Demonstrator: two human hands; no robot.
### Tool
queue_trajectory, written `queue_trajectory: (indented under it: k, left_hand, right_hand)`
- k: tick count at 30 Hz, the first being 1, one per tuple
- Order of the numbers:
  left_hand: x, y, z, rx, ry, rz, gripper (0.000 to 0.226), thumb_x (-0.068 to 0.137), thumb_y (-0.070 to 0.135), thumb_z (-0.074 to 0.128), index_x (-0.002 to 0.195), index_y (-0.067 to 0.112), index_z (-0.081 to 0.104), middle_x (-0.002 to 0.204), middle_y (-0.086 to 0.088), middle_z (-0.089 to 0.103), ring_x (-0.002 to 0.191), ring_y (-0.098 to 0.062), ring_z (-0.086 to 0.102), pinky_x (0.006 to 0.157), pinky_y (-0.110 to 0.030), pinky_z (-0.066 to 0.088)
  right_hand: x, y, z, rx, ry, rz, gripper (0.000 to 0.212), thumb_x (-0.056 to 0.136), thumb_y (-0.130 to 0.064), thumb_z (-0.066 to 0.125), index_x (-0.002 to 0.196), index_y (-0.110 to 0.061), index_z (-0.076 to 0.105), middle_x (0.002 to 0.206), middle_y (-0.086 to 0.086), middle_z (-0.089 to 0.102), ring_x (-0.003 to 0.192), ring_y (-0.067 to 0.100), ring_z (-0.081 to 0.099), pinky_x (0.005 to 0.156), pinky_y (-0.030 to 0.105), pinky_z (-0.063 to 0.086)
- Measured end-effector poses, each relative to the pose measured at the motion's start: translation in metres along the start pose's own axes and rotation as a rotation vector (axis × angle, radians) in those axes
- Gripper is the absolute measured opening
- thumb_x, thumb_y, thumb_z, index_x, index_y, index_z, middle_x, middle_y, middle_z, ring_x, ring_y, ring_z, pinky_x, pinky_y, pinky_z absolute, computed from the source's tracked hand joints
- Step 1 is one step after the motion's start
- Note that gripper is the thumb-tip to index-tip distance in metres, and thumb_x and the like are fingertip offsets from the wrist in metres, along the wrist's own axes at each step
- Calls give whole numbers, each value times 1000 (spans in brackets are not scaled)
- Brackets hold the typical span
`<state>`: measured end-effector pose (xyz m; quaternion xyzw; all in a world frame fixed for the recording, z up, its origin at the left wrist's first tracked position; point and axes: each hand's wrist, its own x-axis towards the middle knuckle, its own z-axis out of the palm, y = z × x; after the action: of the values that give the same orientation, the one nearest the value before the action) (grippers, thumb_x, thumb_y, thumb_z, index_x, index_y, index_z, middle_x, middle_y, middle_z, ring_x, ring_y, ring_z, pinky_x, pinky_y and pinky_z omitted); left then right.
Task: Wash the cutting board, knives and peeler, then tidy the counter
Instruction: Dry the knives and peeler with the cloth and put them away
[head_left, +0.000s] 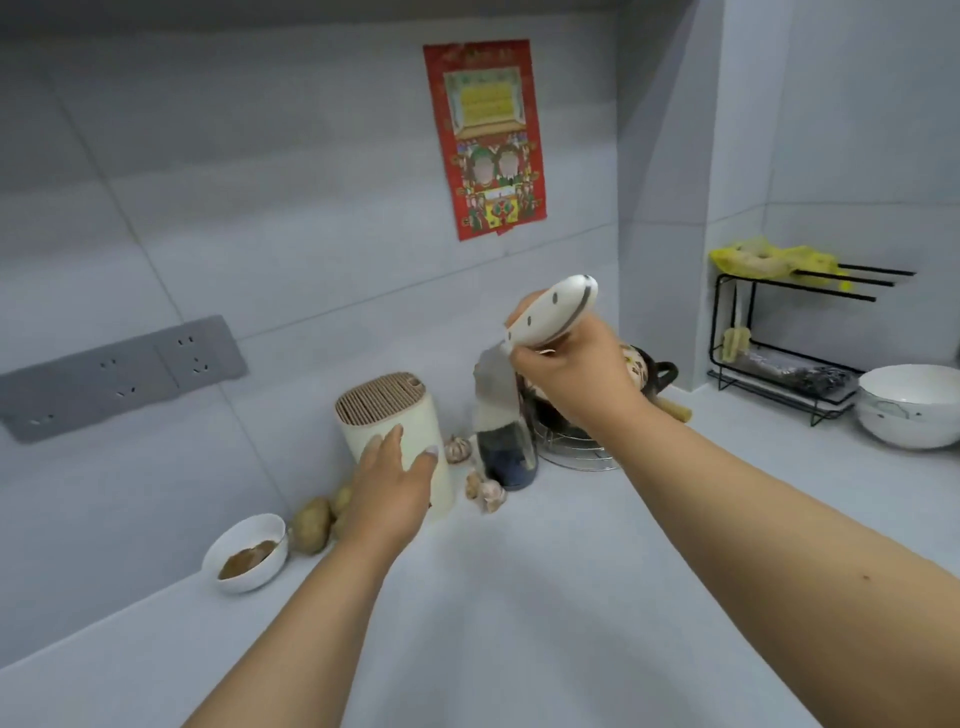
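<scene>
One small bowl (245, 553) of brown paste at eight o'clock on the table (519, 597), potatoes (311, 522) beside it. Left hand (392, 488) lies flat-fingered against one knife block (387, 421). Right hand (571, 371) grips one knife (524, 343), blade down, at centre, over a dark bottle (506, 457). One white bowl (909, 405) at three o'clock.

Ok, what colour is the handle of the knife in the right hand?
White, with dark rivets and a dark strip along its edge; the knife handle shows best in the head view.
</scene>
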<state>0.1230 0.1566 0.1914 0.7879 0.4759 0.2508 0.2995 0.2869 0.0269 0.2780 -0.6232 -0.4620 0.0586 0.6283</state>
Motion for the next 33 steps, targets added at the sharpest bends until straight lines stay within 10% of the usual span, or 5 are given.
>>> queue_trajectory:
  k: [7, 33]
  left_hand:
    - [71, -43, -14, 249, -32, -19, 79, 93, 53, 47, 155, 19, 12, 162, -11, 3, 149, -26, 0, 120, -39, 6]
    - [160, -79, 7, 334, 46, 176, 91, 91, 59, 46, 153, 4, 8, 160, -16, 9, 148, -29, -3, 121, -37, 1]
  right_hand:
    - [56, -4, 71, 55, -10, -44, 28, 79, -4, 68, 88, -30, 62, 90, -5, 66, 82, 6, 62, 77, 33, 59]
    - [165, 69, 178, -214, -313, 87, 24, 78, -5, 67, 99, -16, 63, 99, 3, 65, 93, 21, 63, 80, 38, 58]
